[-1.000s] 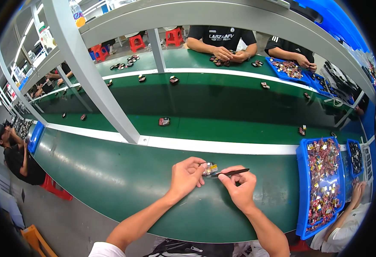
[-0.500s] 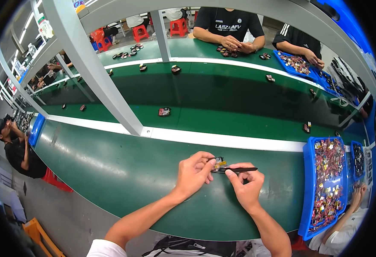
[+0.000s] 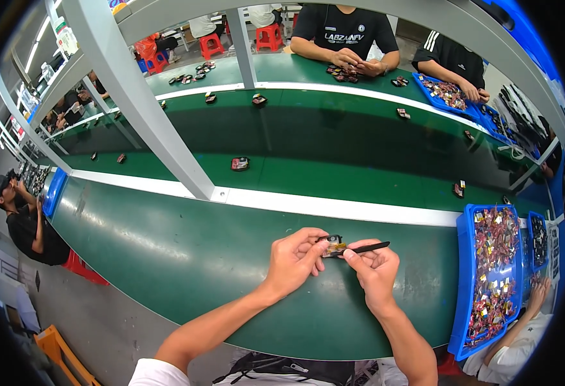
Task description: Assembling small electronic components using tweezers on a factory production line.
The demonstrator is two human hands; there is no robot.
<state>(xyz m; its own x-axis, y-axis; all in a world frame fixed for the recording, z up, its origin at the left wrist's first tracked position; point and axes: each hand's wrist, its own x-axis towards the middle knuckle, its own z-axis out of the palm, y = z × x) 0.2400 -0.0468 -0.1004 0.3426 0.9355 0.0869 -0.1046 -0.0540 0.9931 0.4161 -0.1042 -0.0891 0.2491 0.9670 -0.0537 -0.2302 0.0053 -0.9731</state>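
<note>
My left hand pinches a small black and gold part between thumb and fingers, just above the green table. My right hand holds black tweezers, whose tip touches the part's right side. Both hands meet near the table's front edge, left of the blue tray.
The blue tray at my right holds several small red and gold parts, with a second tray beyond it. Small dark parts lie on the green conveyor belt behind a white strip. A grey post slants across. Other people sit opposite and at left.
My hands have stayed together on the part and tweezers. The view has shifted, so they sit slightly lower and further right in the picture.
</note>
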